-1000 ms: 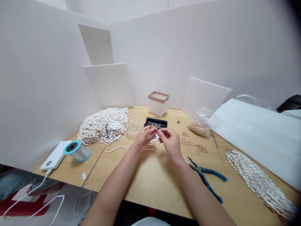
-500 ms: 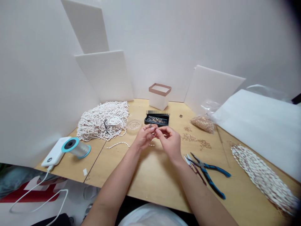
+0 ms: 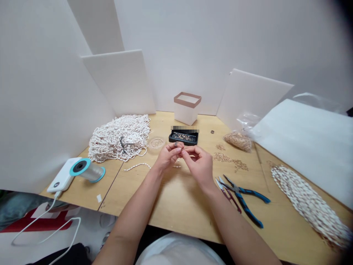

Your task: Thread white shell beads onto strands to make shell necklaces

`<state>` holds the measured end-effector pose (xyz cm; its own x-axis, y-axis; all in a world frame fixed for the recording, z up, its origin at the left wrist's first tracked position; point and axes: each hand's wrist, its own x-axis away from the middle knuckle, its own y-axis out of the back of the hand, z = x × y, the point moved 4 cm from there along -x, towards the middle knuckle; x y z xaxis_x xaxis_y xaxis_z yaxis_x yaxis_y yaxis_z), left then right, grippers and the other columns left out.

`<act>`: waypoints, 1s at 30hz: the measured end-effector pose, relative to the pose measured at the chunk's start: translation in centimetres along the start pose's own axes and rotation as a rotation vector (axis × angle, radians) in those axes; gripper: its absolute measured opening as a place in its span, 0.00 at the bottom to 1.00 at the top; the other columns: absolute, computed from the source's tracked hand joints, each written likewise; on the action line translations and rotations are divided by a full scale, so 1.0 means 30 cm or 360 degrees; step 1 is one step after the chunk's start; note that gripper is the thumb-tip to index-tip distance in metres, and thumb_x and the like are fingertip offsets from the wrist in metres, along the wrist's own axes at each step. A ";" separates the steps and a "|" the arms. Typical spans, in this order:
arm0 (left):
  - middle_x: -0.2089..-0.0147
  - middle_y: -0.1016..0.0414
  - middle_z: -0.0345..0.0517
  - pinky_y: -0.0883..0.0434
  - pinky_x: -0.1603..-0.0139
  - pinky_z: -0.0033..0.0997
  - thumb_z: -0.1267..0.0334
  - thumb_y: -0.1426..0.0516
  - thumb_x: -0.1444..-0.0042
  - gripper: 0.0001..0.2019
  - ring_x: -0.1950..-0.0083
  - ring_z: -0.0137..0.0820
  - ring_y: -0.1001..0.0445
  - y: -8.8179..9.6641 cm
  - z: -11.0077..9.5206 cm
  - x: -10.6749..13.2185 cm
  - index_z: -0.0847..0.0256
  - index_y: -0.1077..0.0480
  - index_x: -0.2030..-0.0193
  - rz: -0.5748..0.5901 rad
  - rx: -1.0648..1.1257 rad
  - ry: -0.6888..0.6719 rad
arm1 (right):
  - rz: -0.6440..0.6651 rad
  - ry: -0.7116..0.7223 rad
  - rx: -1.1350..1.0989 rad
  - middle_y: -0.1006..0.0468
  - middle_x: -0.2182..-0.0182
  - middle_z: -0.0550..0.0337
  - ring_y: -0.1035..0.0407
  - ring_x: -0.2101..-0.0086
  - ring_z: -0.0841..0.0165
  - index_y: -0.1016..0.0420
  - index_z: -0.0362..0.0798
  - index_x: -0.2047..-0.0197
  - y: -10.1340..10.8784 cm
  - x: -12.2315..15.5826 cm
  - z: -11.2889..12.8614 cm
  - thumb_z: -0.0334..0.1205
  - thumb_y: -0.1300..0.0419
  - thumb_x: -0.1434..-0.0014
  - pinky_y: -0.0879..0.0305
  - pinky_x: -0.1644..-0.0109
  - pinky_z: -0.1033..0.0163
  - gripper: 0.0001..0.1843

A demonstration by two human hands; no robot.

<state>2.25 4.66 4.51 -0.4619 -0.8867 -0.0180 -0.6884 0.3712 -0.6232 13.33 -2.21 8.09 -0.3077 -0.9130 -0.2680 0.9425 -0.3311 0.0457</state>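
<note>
My left hand point(image 3: 167, 157) and my right hand point(image 3: 198, 164) meet in the middle of the wooden table, their fingertips pinched together. Whatever they hold is too tiny to make out. Just beyond them stands a black tray point(image 3: 183, 137) of small gold and silver beads. A short white beaded strand point(image 3: 137, 166) lies left of my left hand, and a few white bits point(image 3: 177, 166) lie under my fingers. A large heap of white beaded strands point(image 3: 118, 139) sits further left. Blue-handled pliers point(image 3: 242, 197) and small snips point(image 3: 227, 194) lie right of my right wrist.
A spool of clear thread point(image 3: 88, 170) rests on a white power bank point(image 3: 62, 175) at the left. Loose gold beads point(image 3: 226, 158) and a plastic bag of them point(image 3: 238, 141) lie right. A long white beaded bundle point(image 3: 309, 204) and white foam sheet point(image 3: 298, 140) fill the right side.
The view has tilted, shifting the table lower-to-higher in frame. Snips now show beside the pliers, and my hands stay pinched together over the same spot.
</note>
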 end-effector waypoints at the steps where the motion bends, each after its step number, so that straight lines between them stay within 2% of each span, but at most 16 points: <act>1: 0.62 0.29 0.42 0.33 0.58 0.28 0.66 0.31 0.60 0.11 0.63 0.26 0.30 -0.001 -0.002 0.001 0.65 0.26 0.71 -0.0001 -0.0001 -0.0005 | -0.0002 0.0003 0.0005 0.19 0.65 0.53 0.24 0.66 0.63 0.22 0.48 0.67 0.000 0.000 0.001 0.44 0.37 0.43 0.25 0.60 0.59 0.08; 16: 0.62 0.30 0.43 0.33 0.60 0.27 0.67 0.31 0.59 0.09 0.63 0.26 0.31 -0.007 -0.011 0.010 0.65 0.25 0.72 0.0066 -0.0003 0.0007 | 0.0040 0.0017 0.0024 0.19 0.69 0.54 0.24 0.68 0.64 0.21 0.47 0.68 0.002 0.002 0.017 0.43 0.37 0.44 0.26 0.62 0.60 0.08; 25: 0.61 0.27 0.44 0.32 0.60 0.30 0.65 0.30 0.61 0.11 0.63 0.27 0.29 0.001 -0.024 0.019 0.64 0.23 0.69 0.0027 -0.0074 -0.0009 | 0.0135 -0.0011 -0.0132 0.19 0.65 0.53 0.24 0.64 0.62 0.20 0.47 0.65 0.001 -0.004 -0.002 0.43 0.37 0.42 0.26 0.59 0.59 0.08; 30: 0.63 0.28 0.45 0.32 0.63 0.28 0.62 0.32 0.56 0.10 0.66 0.27 0.29 -0.007 -0.031 0.023 0.64 0.22 0.68 0.0076 -0.0107 -0.0045 | 0.0124 -0.0030 -0.0216 0.18 0.67 0.53 0.24 0.66 0.63 0.20 0.46 0.65 0.001 -0.005 -0.007 0.43 0.36 0.43 0.27 0.58 0.58 0.09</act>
<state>1.55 4.23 5.35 -0.4794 -0.8748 -0.0691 -0.7025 0.4298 -0.5672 13.42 -2.04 7.92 -0.2342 -0.9393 -0.2507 0.9722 -0.2249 -0.0653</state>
